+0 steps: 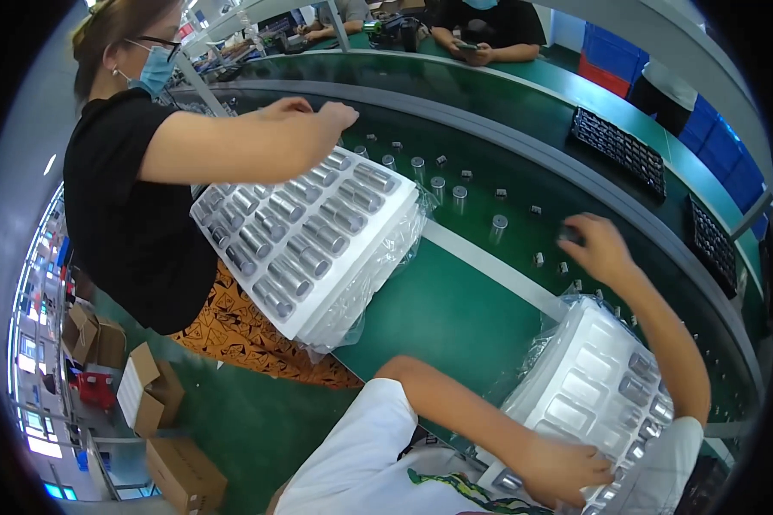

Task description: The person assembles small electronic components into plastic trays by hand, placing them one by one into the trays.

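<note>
My right hand (599, 249) is raised over the green belt, with thumb and fingers pinched on a small dark piece (569, 233). Small metal-and-dark blocks (538, 258) lie on the belt beneath it. My left hand (563, 468) is low over a white molded tray (567, 416), near its filled pockets. Motion smears its fingers, so its grip is unclear. Silver metal cylinders (634, 390) lie in the right-hand pockets of this tray, while pockets on its left side are bare. Upright silver cylinders (499, 225) stand on the belt to the left of my right hand.
At left, a co-worker (120, 197) in black reaches over another white tray (352, 279) filled with cylinders. Black gridded trays (618, 150) lie along the far side. A metal rail (489, 266) edges the belt. Cardboard boxes (185, 476) stand on the floor.
</note>
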Demonstrator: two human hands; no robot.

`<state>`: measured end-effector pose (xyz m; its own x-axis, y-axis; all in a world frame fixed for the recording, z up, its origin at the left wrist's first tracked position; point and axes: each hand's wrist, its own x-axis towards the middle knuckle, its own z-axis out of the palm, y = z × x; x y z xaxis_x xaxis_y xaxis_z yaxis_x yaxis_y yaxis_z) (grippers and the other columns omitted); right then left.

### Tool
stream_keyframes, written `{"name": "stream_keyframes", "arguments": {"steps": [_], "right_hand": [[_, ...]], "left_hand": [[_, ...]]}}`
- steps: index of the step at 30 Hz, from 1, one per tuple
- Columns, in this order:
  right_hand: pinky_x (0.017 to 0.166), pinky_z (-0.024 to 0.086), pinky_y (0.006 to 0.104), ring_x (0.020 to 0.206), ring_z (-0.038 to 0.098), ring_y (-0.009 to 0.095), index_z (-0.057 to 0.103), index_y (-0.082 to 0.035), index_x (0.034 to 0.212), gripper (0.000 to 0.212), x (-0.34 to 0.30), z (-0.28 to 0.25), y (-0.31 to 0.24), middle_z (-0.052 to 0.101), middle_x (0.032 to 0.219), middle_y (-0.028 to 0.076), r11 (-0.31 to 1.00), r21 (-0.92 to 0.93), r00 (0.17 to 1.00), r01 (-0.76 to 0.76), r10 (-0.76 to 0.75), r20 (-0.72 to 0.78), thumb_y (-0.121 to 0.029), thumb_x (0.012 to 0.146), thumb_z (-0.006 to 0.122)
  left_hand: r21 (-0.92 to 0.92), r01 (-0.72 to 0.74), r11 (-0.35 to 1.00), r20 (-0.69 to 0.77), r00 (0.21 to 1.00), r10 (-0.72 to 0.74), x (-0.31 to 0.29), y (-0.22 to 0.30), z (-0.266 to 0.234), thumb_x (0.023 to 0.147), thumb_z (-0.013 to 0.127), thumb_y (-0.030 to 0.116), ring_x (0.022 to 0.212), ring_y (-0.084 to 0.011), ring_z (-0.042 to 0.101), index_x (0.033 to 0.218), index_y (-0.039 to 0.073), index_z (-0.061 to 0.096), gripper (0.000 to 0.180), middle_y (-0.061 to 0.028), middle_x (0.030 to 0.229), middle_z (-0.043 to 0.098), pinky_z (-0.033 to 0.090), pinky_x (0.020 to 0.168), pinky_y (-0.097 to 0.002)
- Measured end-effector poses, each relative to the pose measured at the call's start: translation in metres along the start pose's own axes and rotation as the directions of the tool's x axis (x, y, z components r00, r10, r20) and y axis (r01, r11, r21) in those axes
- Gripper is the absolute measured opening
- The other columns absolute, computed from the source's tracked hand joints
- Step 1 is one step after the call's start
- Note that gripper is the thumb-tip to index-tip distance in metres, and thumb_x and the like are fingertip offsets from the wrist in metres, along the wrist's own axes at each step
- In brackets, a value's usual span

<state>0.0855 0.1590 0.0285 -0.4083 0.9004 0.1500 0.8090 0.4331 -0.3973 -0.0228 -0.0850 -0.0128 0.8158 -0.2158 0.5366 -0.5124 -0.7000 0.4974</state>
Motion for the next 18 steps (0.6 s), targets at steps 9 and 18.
{"name": "stream_keyframes", "arguments": {"steps": [9,18], "right_hand": [[0.099,0.05,0.0439,0.112,0.061,0.039,0.065,-0.002,0.118,0.046,0.045,0.1,-0.004,0.065,0.112,0.021,0.987,-0.069,0.984,-0.144,0.15,0.095,-0.028,0.082,0.076],[0.088,0.051,0.0471,0.104,0.061,0.039,0.061,-0.007,0.111,0.038,0.017,0.079,0.039,0.059,0.11,0.02,0.995,-0.09,0.912,0.051,-0.01,0.411,-0.037,0.089,0.069]], "left_hand": [[0.118,-0.091,0.989,0.229,0.971,0.063,-0.012,-0.001,0.022,0.092,0.062,0.029,0.104,-0.034,0.06,0.123,0.01,0.063,0.036,-0.0137,0.105,0.065,0.048,0.081,-0.0506],[0.158,-0.197,0.968,0.275,0.95,0.148,-0.019,0.003,0.003,0.081,0.064,0.025,0.104,-0.0301,0.056,0.08,0.011,0.075,0.018,-0.0139,0.108,0.061,0.042,0.085,-0.0438]]}}
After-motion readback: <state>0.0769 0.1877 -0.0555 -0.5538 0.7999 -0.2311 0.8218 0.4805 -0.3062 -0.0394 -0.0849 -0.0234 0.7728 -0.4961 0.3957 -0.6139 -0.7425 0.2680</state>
